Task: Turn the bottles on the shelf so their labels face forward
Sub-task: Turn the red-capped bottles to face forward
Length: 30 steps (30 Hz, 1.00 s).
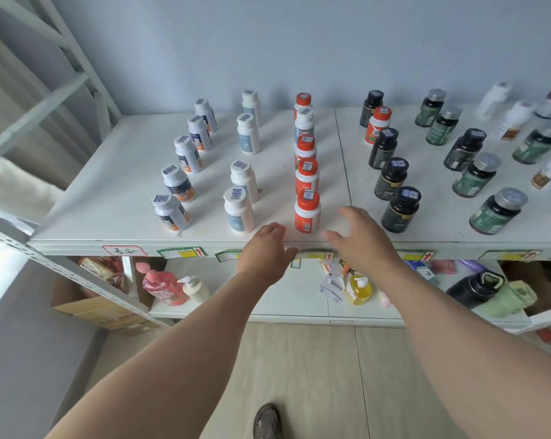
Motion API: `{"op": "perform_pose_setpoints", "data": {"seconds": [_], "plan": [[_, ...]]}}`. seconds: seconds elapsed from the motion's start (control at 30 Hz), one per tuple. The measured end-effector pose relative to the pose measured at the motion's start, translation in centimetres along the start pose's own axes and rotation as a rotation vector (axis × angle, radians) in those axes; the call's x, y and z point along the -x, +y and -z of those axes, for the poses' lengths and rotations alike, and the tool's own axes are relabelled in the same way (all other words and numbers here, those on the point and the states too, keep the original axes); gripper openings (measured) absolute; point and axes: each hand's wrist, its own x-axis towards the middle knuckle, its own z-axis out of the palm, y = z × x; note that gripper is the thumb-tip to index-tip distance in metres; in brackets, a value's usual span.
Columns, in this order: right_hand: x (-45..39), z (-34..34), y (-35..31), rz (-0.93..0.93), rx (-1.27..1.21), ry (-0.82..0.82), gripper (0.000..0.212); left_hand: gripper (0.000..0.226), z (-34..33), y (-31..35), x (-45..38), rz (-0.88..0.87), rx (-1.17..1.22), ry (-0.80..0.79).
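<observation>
Right now both my hands reach over the front edge of the white top shelf (109, 198), neither one holding anything; my left hand (268, 248) is relaxed with fingers loosely bent, just in front of and left of the front orange bottle (307, 213), not touching it as far as I can tell; my right hand (359, 239) is spread wide, fingers apart and extended, just to the right of that same bottle and near its base; the orange bottle stands upright at the front of a row of orange-capped bottles (306, 147) that runs straight back toward the wall; its long axis is vertical, a barcode sticker sits on its cap, and a strip of label print shows low on the side turned toward me; to the left stands a row of white bottles with pale blue labels (241, 182), and further left a row of white bottles with dark and orange labels (185, 160), all upright, their labels turned partly to the right; to the right of my right hand a row of black bottles (391, 175) stands upright, then dark green-labelled bottles (477, 175) beyond; on the lower shelf I see a pink pump bottle (163, 285) and a yellow pump bottle (359, 289).
</observation>
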Motion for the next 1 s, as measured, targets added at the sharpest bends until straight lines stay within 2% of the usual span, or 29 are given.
{"op": "perform_pose_setpoints", "data": {"seconds": [0.1,0.23,0.4,0.5,0.77,0.87,1.0], "plan": [[-0.9,2.0,-2.6,0.083,-0.077,-0.004,0.064,0.062,0.4,0.4,-0.9,0.055,0.076,-0.030],[-3.1,2.6,-4.6,0.107,-0.112,-0.131,0.069,0.065,0.4,0.6,-2.4,0.069,0.190,-0.083],[-5.0,2.3,-5.6,0.035,-0.117,-0.233,0.061,0.043,1.6,0.9,-4.2,0.044,0.332,-0.141],[-5.2,3.1,-6.1,0.010,-0.141,-0.206,0.056,0.032,3.0,0.6,-4.8,0.036,0.455,-0.238],[-4.6,4.1,-7.2,-0.009,-0.175,-0.094,0.036,0.054,4.3,-1.4,-5.7,-0.047,0.708,-0.609],[-4.7,4.4,-7.7,-0.012,-0.168,-0.094,0.032,0.057,5.0,-1.2,-5.9,-0.062,0.761,-0.683],[-5.1,5.0,-8.2,-0.014,-0.154,-0.098,0.036,0.045,6.1,-0.8,-6.3,-0.047,0.779,-0.733]]}}
